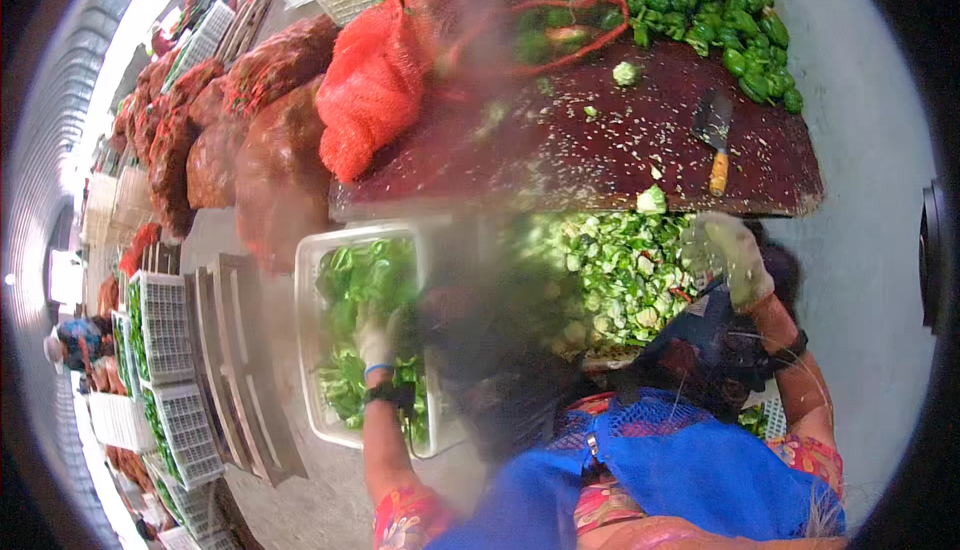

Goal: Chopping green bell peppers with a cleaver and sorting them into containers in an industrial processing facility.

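My left hand point(375, 336), in a pale glove, reaches down into a white plastic crate point(304, 340) of green pepper pieces point(349, 381). Blur hides whether its fingers hold any. On the other side, my gloved right hand point(735, 257) is by the table's front edge, above the right side of a container heaped with pepper cores and trimmings point(630, 272). Its fingers are blurred too. A pale pepper core point(652, 199) shows at the table edge, left of this hand. Behind it, a broad-bladed knife with a wooden handle point(718, 173) lies on the dark red tabletop point(622, 145).
Whole green peppers point(720, 9) are piled at the table's far right. An orange mesh sack point(375, 92) hangs over its left part. Full sacks point(277, 152), wooden pallets point(232, 370) and stacked crates point(176, 325) stand left. A person point(79, 343) is farther off. A smudge blurs the middle.
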Available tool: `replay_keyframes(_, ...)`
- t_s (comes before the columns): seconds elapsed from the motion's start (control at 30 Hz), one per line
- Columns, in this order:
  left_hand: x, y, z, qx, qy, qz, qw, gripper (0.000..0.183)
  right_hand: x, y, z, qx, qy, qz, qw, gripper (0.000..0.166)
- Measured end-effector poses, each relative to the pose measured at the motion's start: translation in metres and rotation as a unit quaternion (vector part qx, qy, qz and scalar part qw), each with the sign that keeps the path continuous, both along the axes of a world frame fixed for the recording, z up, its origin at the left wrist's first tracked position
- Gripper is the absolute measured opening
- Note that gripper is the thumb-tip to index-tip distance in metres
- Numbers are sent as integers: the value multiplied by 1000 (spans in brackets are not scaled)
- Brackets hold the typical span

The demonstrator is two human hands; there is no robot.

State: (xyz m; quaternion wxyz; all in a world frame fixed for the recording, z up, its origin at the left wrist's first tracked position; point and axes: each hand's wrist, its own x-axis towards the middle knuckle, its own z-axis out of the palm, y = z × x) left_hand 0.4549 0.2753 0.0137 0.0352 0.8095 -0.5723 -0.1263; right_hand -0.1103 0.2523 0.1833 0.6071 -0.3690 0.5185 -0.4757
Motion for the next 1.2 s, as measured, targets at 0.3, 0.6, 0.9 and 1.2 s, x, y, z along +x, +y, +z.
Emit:
replay_keyframes(0.3, -105, -110, 151, -260, 232, -113, 931, 22, -48, -98, -31, 53, -63, -41, 996, 38)
replay_keyframes(0.6, -333, -291, 163, -151, 201, -359, 899, 25, -200, -154, -106, -20, 459, 58, 886, 45)
replay_keyframes(0.9, -445, -350, 95, -97, 74, -463, 878, 30, -158, -182, -47, 233, 566, 176, 771, 74)
replay_keyframes(1.2, -477, -388, 58, -216, 64, -419, 880, 52, -152, -222, -46, 168, 633, 285, 700, 71)
